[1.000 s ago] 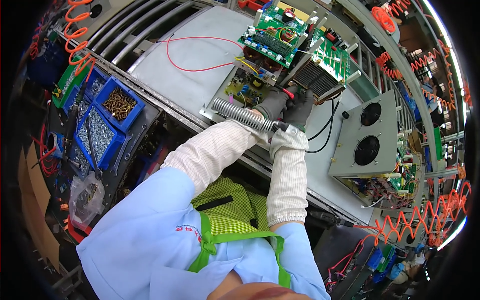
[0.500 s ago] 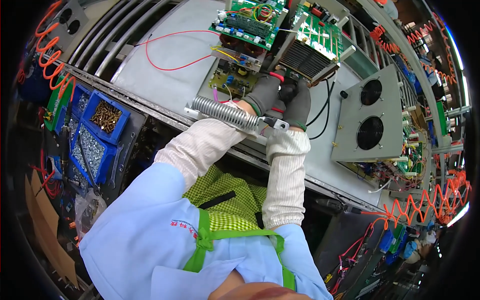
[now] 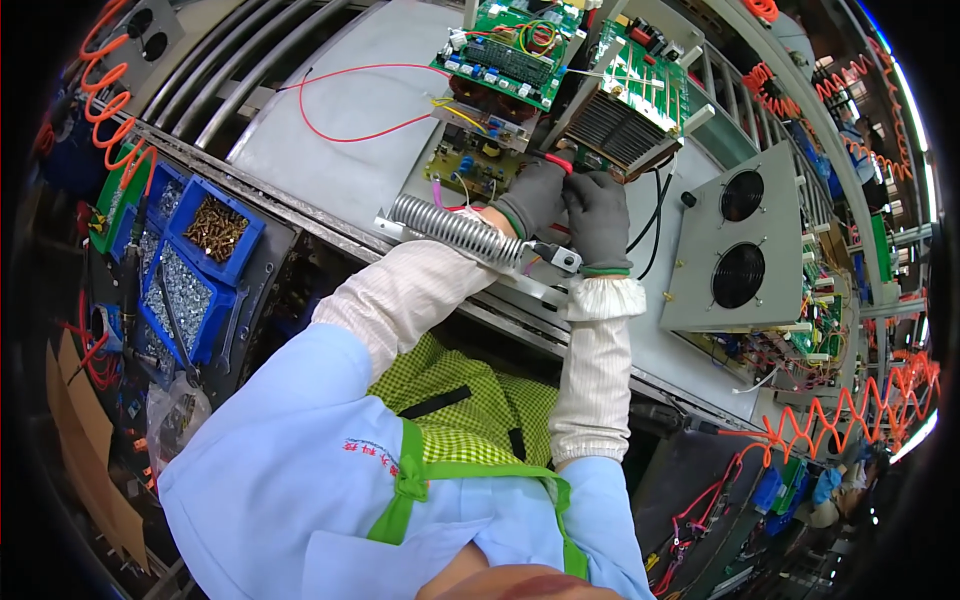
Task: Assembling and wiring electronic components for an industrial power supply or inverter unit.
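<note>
In the head view, my left hand (image 3: 538,196), in a grey glove, reaches between the circuit boards and the finned heatsink. Its fingers close around a short red-sleeved cable (image 3: 557,163). My right hand (image 3: 600,212), gloved alike, is beside it with fingers curled toward the left fingertips; what they grip is hidden. Below my left wrist lies a large silver coil spring (image 3: 455,228) on a bracket. A green circuit board (image 3: 505,58) with connectors stands above my left hand, over a yellowish board (image 3: 470,165). The black finned heatsink (image 3: 622,130) is just beyond my right hand.
A grey panel with two black fans (image 3: 735,240) stands at the right. Blue bins of screws (image 3: 215,228) and wrenches (image 3: 235,315) sit at the left. A red wire (image 3: 330,132) loops over the pale worktop (image 3: 285,145). Orange coiled hoses (image 3: 850,405) hang at both sides.
My right hand has drawn back toward me and slightly right, out of the gap beside the heatsink. My left hand stays near the red-sleeved cable. The view has shifted slightly.
</note>
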Action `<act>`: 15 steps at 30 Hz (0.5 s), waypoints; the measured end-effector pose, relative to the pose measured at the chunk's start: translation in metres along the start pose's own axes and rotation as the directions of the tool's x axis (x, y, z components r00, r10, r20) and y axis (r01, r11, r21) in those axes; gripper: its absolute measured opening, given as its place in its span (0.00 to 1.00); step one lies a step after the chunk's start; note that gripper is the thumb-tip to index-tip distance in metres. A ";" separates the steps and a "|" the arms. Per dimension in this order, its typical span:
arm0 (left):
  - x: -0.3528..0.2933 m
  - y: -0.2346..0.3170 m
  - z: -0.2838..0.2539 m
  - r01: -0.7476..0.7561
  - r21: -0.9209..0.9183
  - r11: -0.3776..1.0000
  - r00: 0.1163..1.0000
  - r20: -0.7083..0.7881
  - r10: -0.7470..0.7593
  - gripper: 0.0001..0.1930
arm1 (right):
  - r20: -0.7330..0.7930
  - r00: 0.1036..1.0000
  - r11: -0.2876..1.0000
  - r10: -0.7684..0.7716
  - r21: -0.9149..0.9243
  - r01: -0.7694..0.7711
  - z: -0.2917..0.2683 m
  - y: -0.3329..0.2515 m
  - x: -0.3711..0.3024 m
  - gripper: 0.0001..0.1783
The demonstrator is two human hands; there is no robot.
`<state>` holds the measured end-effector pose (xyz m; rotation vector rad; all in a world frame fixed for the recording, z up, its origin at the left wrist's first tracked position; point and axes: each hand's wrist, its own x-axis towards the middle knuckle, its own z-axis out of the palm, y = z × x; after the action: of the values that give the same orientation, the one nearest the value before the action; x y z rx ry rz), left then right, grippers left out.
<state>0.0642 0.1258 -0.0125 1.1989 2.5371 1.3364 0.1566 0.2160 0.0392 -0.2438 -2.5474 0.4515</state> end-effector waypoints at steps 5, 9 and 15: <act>-0.001 -0.003 0.009 0.024 0.024 0.999 0.999 -0.041 -0.023 0.18 | -0.066 0.992 0.988 -0.103 -0.122 0.095 0.010 0.006 0.008 0.08; 0.001 -0.005 0.012 0.024 0.107 0.994 0.999 -0.041 -0.020 0.15 | -0.298 0.955 0.991 0.001 0.131 0.039 0.015 0.009 0.017 0.08; 0.009 0.018 0.012 0.400 -0.898 0.186 0.758 0.210 -0.617 0.11 | -0.209 0.977 0.999 -0.031 -0.035 0.024 0.019 0.019 0.036 0.09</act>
<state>0.0730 0.1455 -0.0044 -0.0781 1.3892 2.1547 0.1180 0.2379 0.0346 -0.2534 -2.3499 0.3540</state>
